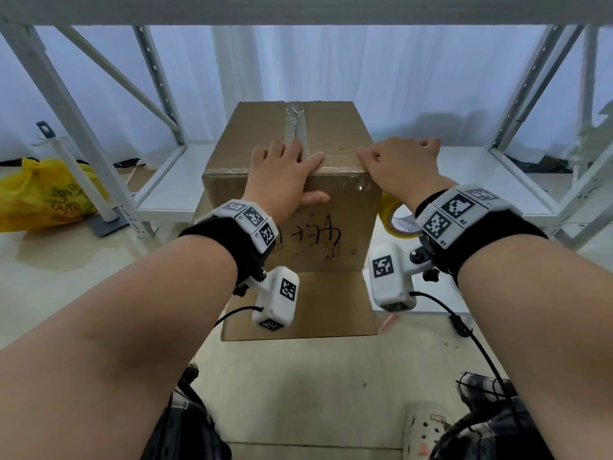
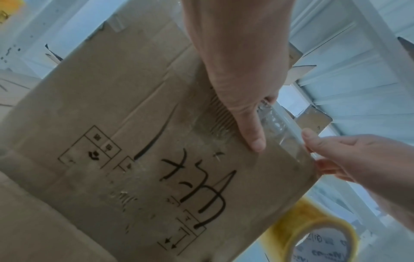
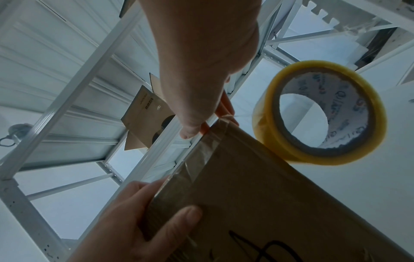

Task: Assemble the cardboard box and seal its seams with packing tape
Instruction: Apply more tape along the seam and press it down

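Observation:
A brown cardboard box (image 1: 331,234) stands upright on the floor with black writing on its near face (image 2: 112,124). Clear tape (image 1: 295,124) runs along the top centre seam, and another clear strip (image 1: 345,180) wraps the near top edge. My left hand (image 1: 285,174) lies flat over that edge, fingers on the top and thumb (image 2: 253,136) pressed on the near face. My right hand (image 1: 401,167) rests flat on the top's near right corner, its fingertips (image 2: 309,136) touching the taped corner. A yellow tape roll (image 1: 396,217) sits just right of the box (image 3: 322,113).
The box's lower flap (image 1: 298,303) lies out on the floor toward me. White metal shelf frames stand left (image 1: 83,134) and right (image 1: 530,111). A yellow plastic bag (image 1: 43,194) and a white post (image 1: 83,180) are at far left. My shoe (image 1: 428,429) is at bottom right.

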